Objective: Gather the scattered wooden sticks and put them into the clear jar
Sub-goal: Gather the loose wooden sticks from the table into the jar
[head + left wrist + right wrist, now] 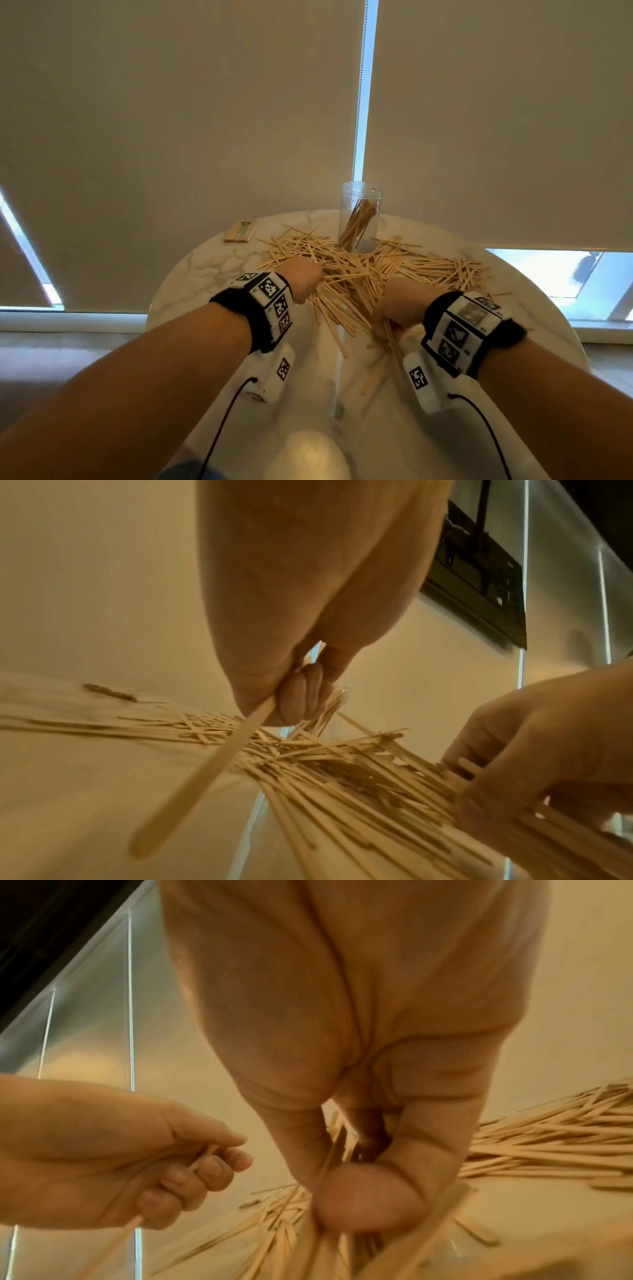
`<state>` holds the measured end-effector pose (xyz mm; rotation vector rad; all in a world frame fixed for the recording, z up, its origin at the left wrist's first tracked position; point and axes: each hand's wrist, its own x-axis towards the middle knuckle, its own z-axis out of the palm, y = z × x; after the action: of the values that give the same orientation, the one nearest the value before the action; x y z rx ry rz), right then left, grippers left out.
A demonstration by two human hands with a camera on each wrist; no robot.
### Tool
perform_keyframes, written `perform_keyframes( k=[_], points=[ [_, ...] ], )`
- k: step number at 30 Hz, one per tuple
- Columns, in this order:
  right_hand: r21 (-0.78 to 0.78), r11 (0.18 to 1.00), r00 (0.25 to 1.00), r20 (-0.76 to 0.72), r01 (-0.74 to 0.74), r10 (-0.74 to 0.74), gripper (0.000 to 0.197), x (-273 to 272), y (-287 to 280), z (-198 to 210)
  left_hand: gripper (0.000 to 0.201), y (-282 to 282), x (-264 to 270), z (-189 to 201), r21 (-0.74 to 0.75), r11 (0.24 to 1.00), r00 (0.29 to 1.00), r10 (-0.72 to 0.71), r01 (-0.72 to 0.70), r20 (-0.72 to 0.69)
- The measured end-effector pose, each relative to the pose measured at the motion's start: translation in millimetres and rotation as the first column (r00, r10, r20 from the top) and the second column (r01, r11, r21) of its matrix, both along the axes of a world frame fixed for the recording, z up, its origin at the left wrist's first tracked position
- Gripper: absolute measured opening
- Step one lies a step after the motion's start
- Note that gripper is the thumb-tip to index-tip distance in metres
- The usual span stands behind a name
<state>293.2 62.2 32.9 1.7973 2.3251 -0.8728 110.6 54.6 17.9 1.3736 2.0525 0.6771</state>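
Observation:
A wide pile of thin wooden sticks [346, 274] lies across the far half of the round marble table [191, 274]. Behind the pile stands the clear jar [359, 219], upright, with a bunch of sticks leaning inside. My left hand [303, 279] is at the pile's left side, fingers curled round a single stick [209, 767] that points back toward me. My right hand [399, 305] is at the pile's near edge and grips a bundle of sticks [479, 804]. In the right wrist view the left hand [171, 1172] shows its fingers closed on the stick.
A small wrapped pack of sticks [241, 232] lies at the table's far left. Beige roller blinds [171, 120] hang right behind the table, with a bead chain [358, 102] above the jar. A few loose sticks [373, 373] lie on the near part of the table.

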Motion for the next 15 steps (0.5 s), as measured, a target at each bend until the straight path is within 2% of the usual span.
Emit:
perform_keyframes(
  k=[1, 3, 6, 9, 10, 13, 15],
  points=[
    [-0.008, 1.0, 0.998, -0.056, 0.005, -0.005, 0.02, 1, 1, 1, 0.029, 0, 3, 2, 0.017, 1.0, 0.997, 0.018, -0.019, 0.075],
    [-0.004, 1.0, 0.991, -0.133, 0.029, -0.03, 0.02, 5, 3, 2, 0.058, 4, 7, 3, 0.079, 0.992, 0.978, 0.083, -0.1, 0.193],
    [0.039, 0.997, 0.967, -0.251, 0.065, -0.053, 0.019, 1, -3, 10, 0.09, 7, 14, 5, 0.12, 0.986, 0.982, 0.091, -0.111, 0.164],
    [0.141, 0.988, 0.962, -0.273, 0.055, -0.014, 0.02, -1, -5, 13, 0.119, 12, 17, 5, 0.306, 0.929, 0.966, 0.148, -0.209, 0.212],
    [0.165, 0.985, 0.956, -0.292, 0.039, 0.011, 0.02, -1, -5, 14, 0.117, 17, 15, 4, 0.369, 0.897, 0.961, 0.169, -0.242, 0.221],
    [0.231, 0.973, 0.93, -0.359, 0.006, 0.079, 0.018, -1, -7, 20, 0.09, 24, 9, 8, 0.506, 0.821, 0.957, 0.163, -0.266, 0.239],
    [0.291, 0.957, 0.923, -0.366, -0.009, 0.12, 0.018, -3, -4, 23, 0.085, 23, 6, 16, 0.536, 0.805, 0.956, 0.127, -0.255, 0.264]
  ],
)
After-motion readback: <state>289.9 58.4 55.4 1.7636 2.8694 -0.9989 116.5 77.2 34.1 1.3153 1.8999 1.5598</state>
